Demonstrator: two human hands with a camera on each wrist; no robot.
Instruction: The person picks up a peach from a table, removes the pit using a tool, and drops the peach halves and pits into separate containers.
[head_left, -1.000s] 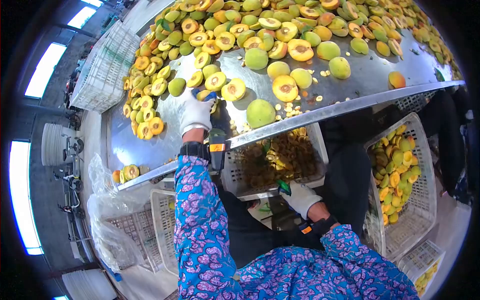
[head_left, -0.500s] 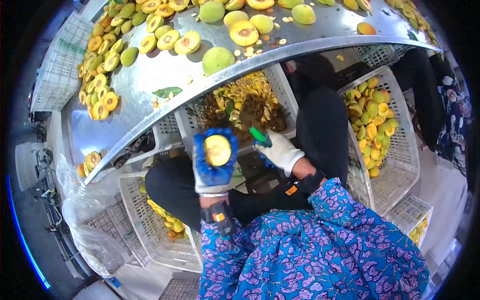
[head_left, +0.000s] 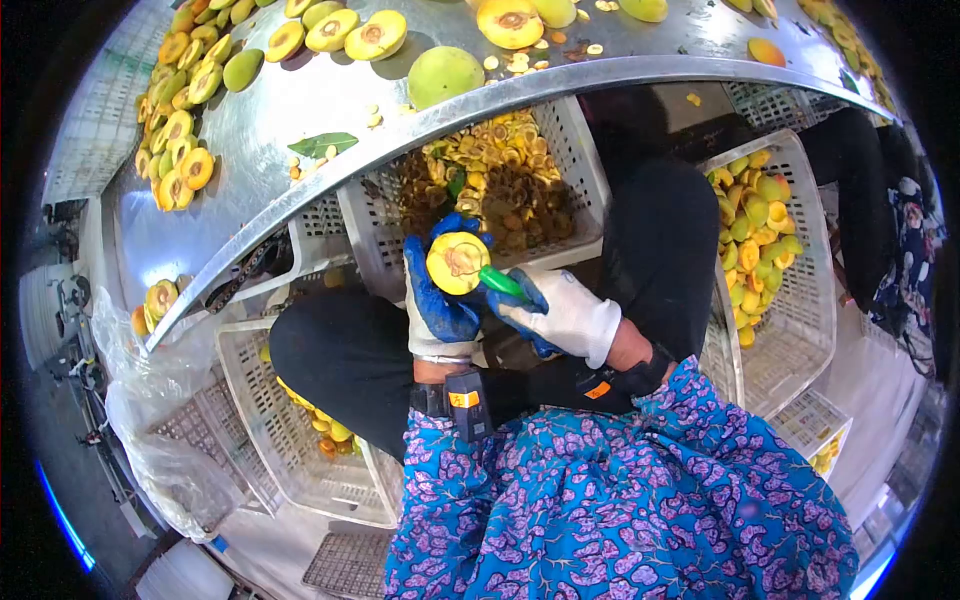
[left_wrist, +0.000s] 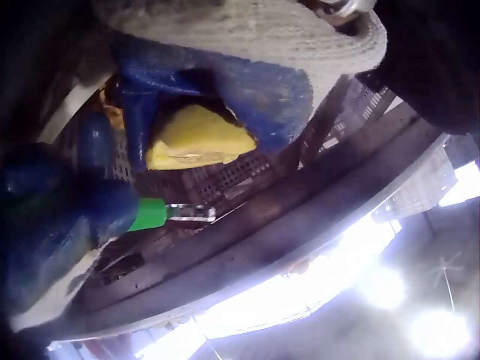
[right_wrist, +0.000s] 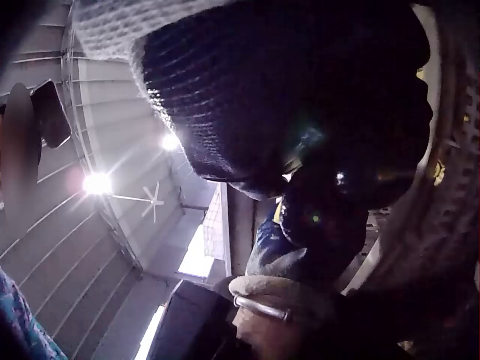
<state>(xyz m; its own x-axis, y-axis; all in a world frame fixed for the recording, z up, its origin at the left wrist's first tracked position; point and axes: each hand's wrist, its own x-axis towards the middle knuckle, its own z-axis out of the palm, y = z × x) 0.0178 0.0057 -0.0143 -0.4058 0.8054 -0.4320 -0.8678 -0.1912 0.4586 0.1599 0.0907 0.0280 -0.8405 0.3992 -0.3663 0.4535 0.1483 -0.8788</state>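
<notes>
In front of the near edge of the metal table [head_left: 262, 140], the left hand [head_left: 438, 312] grips a halved fruit [head_left: 455, 262], best held steady, while the right hand [head_left: 568, 312] clasps a green-handled tool [head_left: 503, 283], probably best worked shallowly around the centre.

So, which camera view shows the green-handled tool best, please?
The left wrist view: the green-handled tool shows its metal end clearly there. The head view shows the green handle in the right hand, but the metal end is hard to see. The right wrist view is too dark to make the tool out.
</notes>
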